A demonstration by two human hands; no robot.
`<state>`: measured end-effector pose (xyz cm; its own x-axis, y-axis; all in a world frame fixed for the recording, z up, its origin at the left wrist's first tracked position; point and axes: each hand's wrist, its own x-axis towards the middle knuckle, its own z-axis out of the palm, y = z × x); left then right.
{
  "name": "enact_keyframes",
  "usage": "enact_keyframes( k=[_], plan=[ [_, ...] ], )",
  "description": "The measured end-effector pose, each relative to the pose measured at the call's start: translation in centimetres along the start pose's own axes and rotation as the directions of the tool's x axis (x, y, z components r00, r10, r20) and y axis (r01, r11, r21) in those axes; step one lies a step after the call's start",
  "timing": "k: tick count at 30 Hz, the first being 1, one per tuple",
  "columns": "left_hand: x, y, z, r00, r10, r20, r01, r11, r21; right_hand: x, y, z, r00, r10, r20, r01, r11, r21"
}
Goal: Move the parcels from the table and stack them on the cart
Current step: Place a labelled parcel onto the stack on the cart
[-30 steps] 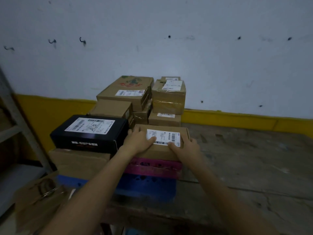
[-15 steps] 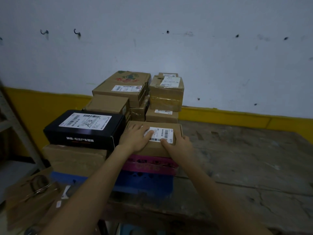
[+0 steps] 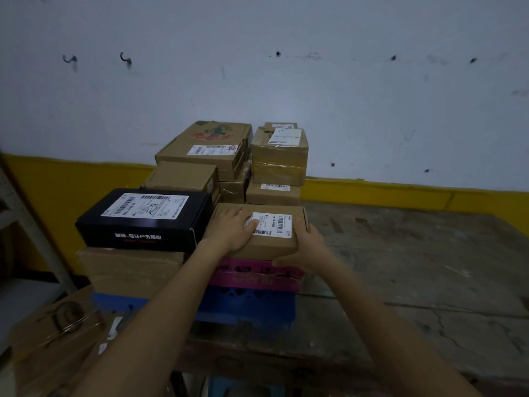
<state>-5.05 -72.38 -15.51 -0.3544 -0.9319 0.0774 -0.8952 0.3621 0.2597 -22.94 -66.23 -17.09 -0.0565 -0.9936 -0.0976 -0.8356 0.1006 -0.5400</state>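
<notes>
Parcel [image 3: 274, 247] sits atop the pink box [image 3: 257, 277] on the blue cart [image 3: 252, 308]; my right hand [image 3: 310, 247] has slid off the label [image 3: 274, 224], fingers curled round its corner, left hand [image 3: 232, 230] flat on top, so it's placed, I reckon.

One cam only: head-worn, wide-angle, edges bent a bit. It looks fwd & down across the table [image 3: 400, 253] toward the wall [image 3: 286, 81], which it faces nearly square-on and which takes the upper half. Both forearms enter from the bottom edge. The left hand [image 3: 232, 232] & right hand [image 3: 310, 247] sit mid-frame on the small brown parcel [image 3: 272, 247], close, at arm's reach. The parcel stack [image 3: 200, 144] sits centre-left, a bit farther off.
</notes>
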Motion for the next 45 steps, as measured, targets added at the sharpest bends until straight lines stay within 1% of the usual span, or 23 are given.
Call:
enact_keyframes(
  k=[4,11,14,16,18,21,23,26,29,31,35,38,41,43,45],
  plan=[
    [-0.1,-0.1,-0.2,1.000,0.003,0.006,-0.003,1.000,-0.002,0.1,0.1,0.1,1.000,-0.022,-0.023,0.023,0.999,0.027],
    [-0.1,-0.2,-0.2,1.000,0.014,0.006,-0.014,1.000,-0.010,-0.2,0.2,0.2,0.999,-0.035,-0.010,0.036,0.997,0.061],
    [0.0,-0.1,-0.3,1.000,0.012,-0.008,-0.012,0.999,-0.043,-0.7,0.8,0.1,1.000,-0.021,-0.002,0.022,0.995,0.094],
    [-0.1,0.4,-0.4,0.999,0.016,-0.042,-0.020,0.996,-0.091,-1.2,1.4,-0.4,0.998,-0.033,-0.050,0.039,0.993,0.108],
    [-0.2,1.6,-0.4,0.996,0.025,-0.082,-0.036,0.991,-0.131,-1.7,2.1,-1.1,0.989,-0.067,-0.128,0.080,0.992,0.100],
    [-0.3,4.3,0.1,0.987,0.058,-0.153,-0.084,0.983,-0.166,-2.5,3.7,-2.0,0.961,-0.121,-0.247,0.140,0.988,0.060],
    [-0.5,6.4,0.6,0.976,0.092,-0.197,-0.131,0.972,-0.195,-3.2,5.1,-2.5,0.950,-0.140,-0.277,0.146,0.989,-0.002],
    [-0.8,9.9,1.6,0.969,0.111,-0.222,-0.163,0.959,-0.233,-4.5,8.6,-3.9,0.943,-0.171,-0.285,0.145,0.983,-0.110],
    [-0.8,14.0,3.0,0.967,0.123,-0.223,-0.172,0.961,-0.217,-6.2,13.0,-6.4,0.941,-0.227,-0.252,0.177,0.962,-0.207],
    [-0.7,17.1,3.8,0.969,0.110,-0.223,-0.163,0.958,-0.234,-7.4,16.0,-8.3,0.940,-0.255,-0.226,0.201,0.950,-0.238],
    [-0.4,23.7,6.0,0.976,0.091,-0.197,-0.137,0.963,-0.231,-9.6,21.4,-11.9,0.953,-0.251,-0.173,0.202,0.945,-0.256],
    [-0.3,28.9,8.0,0.977,0.090,-0.194,-0.150,0.935,-0.322,-11.3,24.9,-13.8,0.946,-0.263,-0.188,0.220,0.950,-0.221],
    [-0.3,32.9,10.2,0.977,0.113,-0.180,-0.170,0.926,-0.337,-12.8,27.8,-14.6,0.937,-0.287,-0.198,0.253,0.951,-0.176],
    [0.2,34.8,11.5,0.982,0.113,-0.151,-0.161,0.920,-0.359,-13.1,29.6,-15.3,0.934,-0.292,-0.205,0.258,0.949,-0.179],
    [1.1,36.3,12.6,0.984,0.118,-0.134,-0.161,0.912,-0.377,-13.2,31.2,-15.8,0.926,-0.290,-0.242,0.251,0.951,-0.182]
  ],
)
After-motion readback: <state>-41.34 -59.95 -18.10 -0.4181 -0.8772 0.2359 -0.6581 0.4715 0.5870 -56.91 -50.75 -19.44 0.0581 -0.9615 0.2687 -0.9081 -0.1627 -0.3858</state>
